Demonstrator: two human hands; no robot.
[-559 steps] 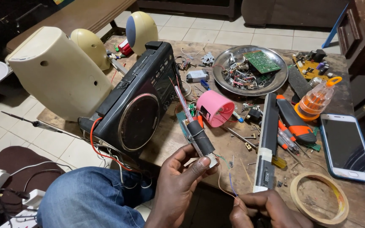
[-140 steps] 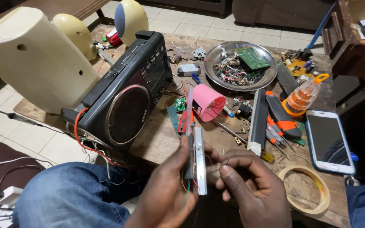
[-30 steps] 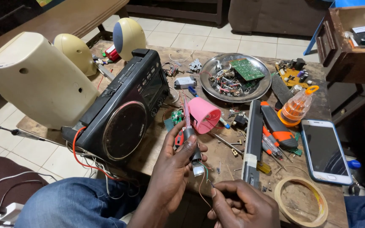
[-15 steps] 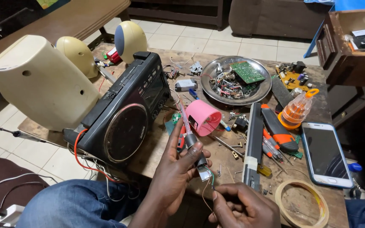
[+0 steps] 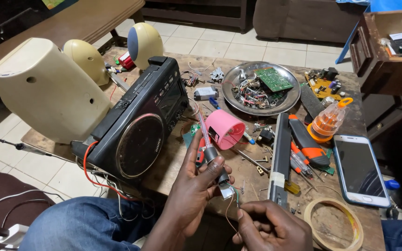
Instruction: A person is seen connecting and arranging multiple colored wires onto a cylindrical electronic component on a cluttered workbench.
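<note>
Head view showed your left hand closed around a slim soldering iron, just in front of the black radio. Your right hand pinched 1 thin wire at its lower end. The iron looked light and stiff, best held by its dark grip. A pink tape roll crowded the surface beside the radio.

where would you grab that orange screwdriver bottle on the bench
Take the orange bottle around its clear ribbed body from above or from the right, where the phone lies flat. It leans toward the tools on its left, and the looped cap at the top looks too thin for a firm hold.
</note>
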